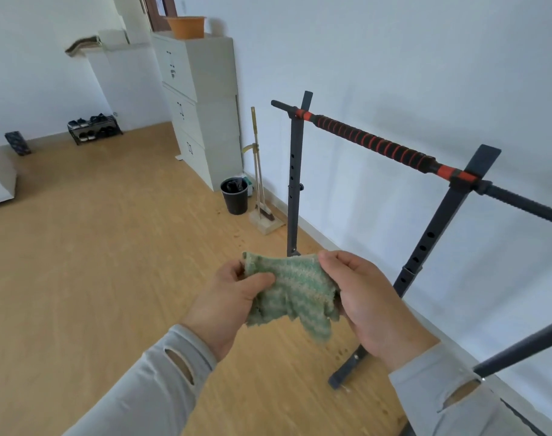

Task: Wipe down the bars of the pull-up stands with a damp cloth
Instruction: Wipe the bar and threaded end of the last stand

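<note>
A green and beige cloth (292, 289) hangs stretched between my two hands, low in the middle of the view. My left hand (229, 305) pinches its left edge with thumb and fingers. My right hand (367, 305) grips its right edge. Beyond them stands a dark pull-up stand against the white wall, with a horizontal bar (373, 143) wrapped in black and red foam. Two dark uprights (295, 180) (438, 228) with adjustment holes carry that bar. A second dark bar (520, 349) enters from the right edge, near my right sleeve.
A black waste bin (235, 196), a broom and a dustpan (262, 196) stand by the wall behind the stand. Grey cabinets (202, 99) with an orange basin (186, 26) on top line the wall. A shoe rack (94, 129) stands at the far left. The stand's foot (347, 371) lies on the wood floor.
</note>
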The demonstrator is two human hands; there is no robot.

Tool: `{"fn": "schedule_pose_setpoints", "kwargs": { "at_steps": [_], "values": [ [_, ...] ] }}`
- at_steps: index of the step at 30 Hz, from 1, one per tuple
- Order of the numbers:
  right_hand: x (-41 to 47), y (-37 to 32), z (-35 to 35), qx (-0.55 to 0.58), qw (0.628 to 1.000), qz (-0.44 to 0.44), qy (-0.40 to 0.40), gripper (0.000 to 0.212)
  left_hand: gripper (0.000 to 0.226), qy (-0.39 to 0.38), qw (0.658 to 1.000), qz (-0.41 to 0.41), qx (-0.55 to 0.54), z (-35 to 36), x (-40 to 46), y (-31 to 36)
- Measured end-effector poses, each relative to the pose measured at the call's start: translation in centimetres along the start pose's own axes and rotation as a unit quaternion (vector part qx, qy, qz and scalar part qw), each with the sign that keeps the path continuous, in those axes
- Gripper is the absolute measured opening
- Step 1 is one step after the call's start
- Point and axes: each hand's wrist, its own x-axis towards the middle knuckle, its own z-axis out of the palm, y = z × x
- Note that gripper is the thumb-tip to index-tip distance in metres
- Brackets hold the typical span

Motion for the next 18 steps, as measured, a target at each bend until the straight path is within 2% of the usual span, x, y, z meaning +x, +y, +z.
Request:
{"fn": "schedule_pose_setpoints", "kwargs": {
  "at_steps": [3, 7, 10, 13, 16, 18],
  "values": [
    [2.0, -0.4, 0.2, 0.027, 0.999, -0.008, 0.017, 0.04, 0.02, -0.018, 0.999, -0.009, -0.036, -1.2, 2.6, 0.6],
    [5.4, -1.6, 1.3, 0.067, 0.997, -0.024, 0.022, 0.013, 0.026, -0.122, 0.989, -0.005, -0.082, -4.7, 6.3, 2.0],
    [7.7, -4.0, 3.6, 0.021, 0.997, -0.066, 0.041, 0.009, 0.027, -0.156, 0.987, 0.008, -0.023, -8.6, 9.7, 2.8],
    [9.6, -7.3, 6.2, -0.077, 0.992, -0.1, 0.015, 0.01, 0.046, -0.198, 0.976, 0.045, 0.078, -12.0, 12.7, 4.7],
    [10.8, -10.4, 8.4, -0.15, 0.983, -0.095, -0.041, 0.01, 0.077, -0.267, 0.929, 0.159, 0.199, -12.1, 14.4, 8.4],
    [11.2, -11.9, 9.7, -0.197, 0.975, -0.08, -0.059, 0.014, 0.08, -0.33, 0.898, 0.196, 0.215, -10.4, 15.2, 10.6]
  ]
}}
